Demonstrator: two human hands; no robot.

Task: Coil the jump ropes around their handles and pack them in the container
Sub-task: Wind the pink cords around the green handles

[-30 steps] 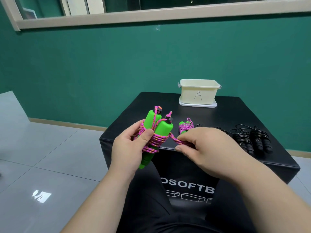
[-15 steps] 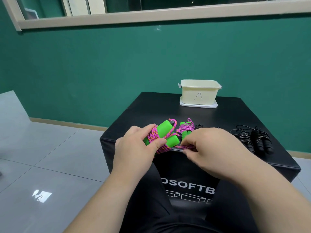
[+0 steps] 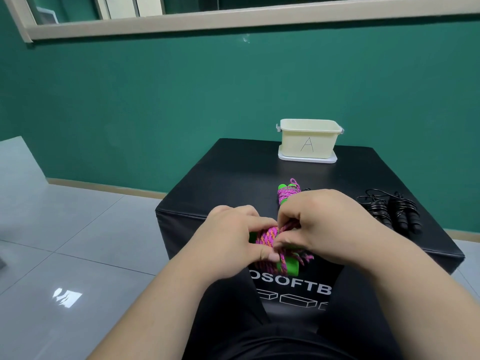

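Both hands hold a jump rope (image 3: pixel 270 239) with green foam handles and pink braided cord coiled round them, just in front of the black box's near edge. My left hand (image 3: pixel 233 232) grips the bundle from the left. My right hand (image 3: pixel 319 224) pinches the cord at the top of the coil. A second green-handled rope bundle (image 3: pixel 287 192) lies on the box behind my right hand, partly hidden. A coiled black jump rope (image 3: pixel 397 213) lies at the right. The cream container (image 3: pixel 309 140) marked "A" stands open at the far edge.
The black padded box (image 3: pixel 233 175) serves as the table, with a grey tiled floor to its left and a green wall behind it. The container sits on a white lid (image 3: pixel 306 159).
The green and pink bundle has been lowered and turned from upright to lying sideways, closer to me. My right hand moved in from pulling the cord end to pinching it at the coil.
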